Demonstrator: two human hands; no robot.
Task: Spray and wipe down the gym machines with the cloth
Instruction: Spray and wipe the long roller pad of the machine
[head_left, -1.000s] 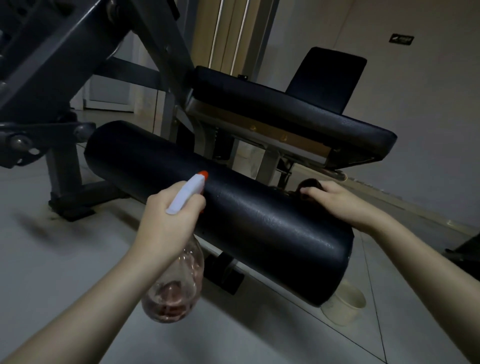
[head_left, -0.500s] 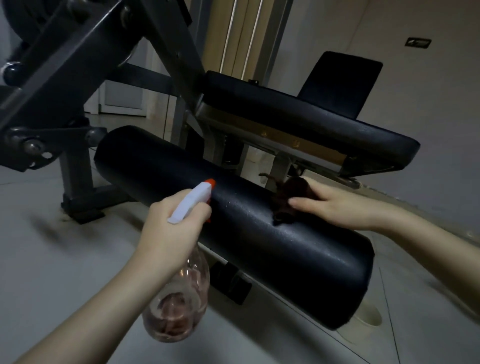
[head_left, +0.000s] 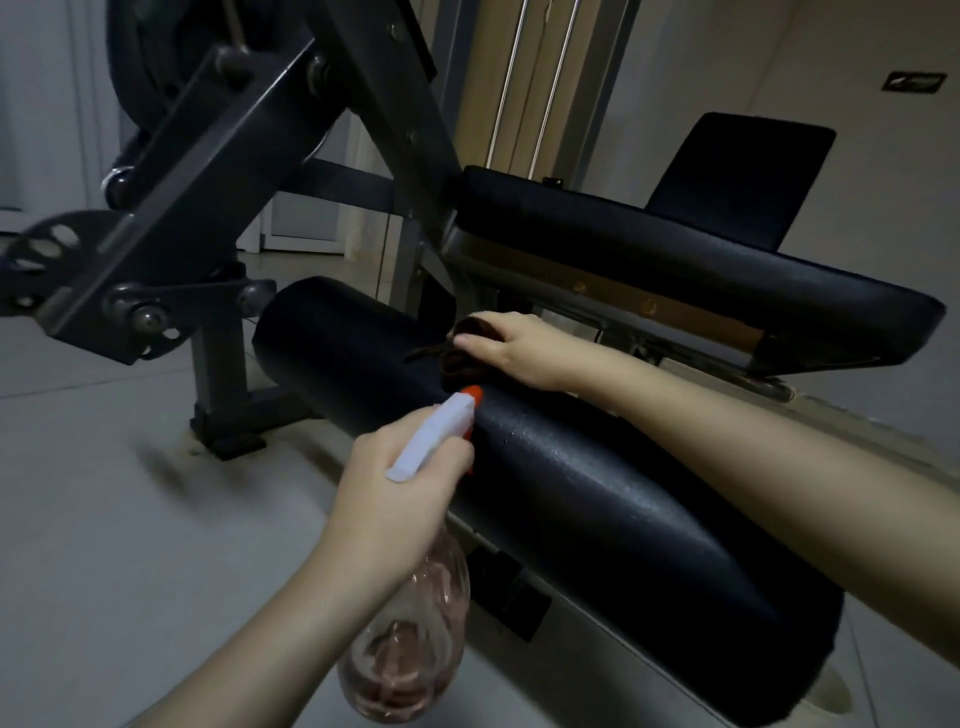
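A black padded roller (head_left: 597, 499) of the gym machine runs from centre left to lower right. My right hand (head_left: 514, 348) presses a dark brown cloth (head_left: 460, 356) onto the roller's top, left of its middle, with the fingers laid over the cloth. My left hand (head_left: 389, 499) grips a clear spray bottle (head_left: 408, 639) by its white trigger head, whose orange nozzle points at the roller just below the cloth. Fine droplets speckle the roller's surface near the nozzle.
The black seat pad (head_left: 675, 260) and backrest (head_left: 743, 176) sit behind the roller. The grey steel frame (head_left: 208, 171) with its pivot arm rises at the left, its foot (head_left: 228, 426) on the tiled floor. A pale cup (head_left: 826, 701) stands under the roller's right end.
My right hand has slid the cloth leftward along the roller, from its right end to left of the middle. The view has shifted closer; the spray bottle stays aimed at the roller.
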